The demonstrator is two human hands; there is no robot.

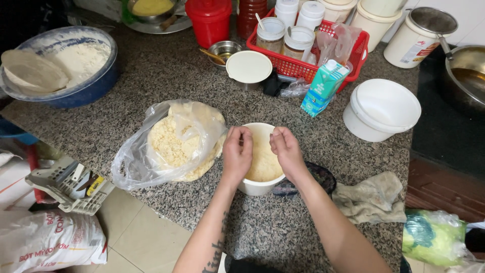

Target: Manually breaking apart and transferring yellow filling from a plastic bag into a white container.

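Granite counter point(166, 71) (kitchen, tiled floor point(144, 237))

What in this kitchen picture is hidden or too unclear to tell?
Head view only:
- Whether the left hand or right hand pinches any crumbly yellow mixture: fingers curl inward.
- The dark dish: mostly behind the white tub and right forearm.
- The plastic bag contents: blurred by film.
- The metal pan: cut by the right edge.

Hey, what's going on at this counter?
A person has both hands over a white bowl of pale yellow crumbly dough on a granite counter. The left hand and right hand seem to pinch bits of it. A clear bag of the same stuff lies open beside the bowl, touching it.
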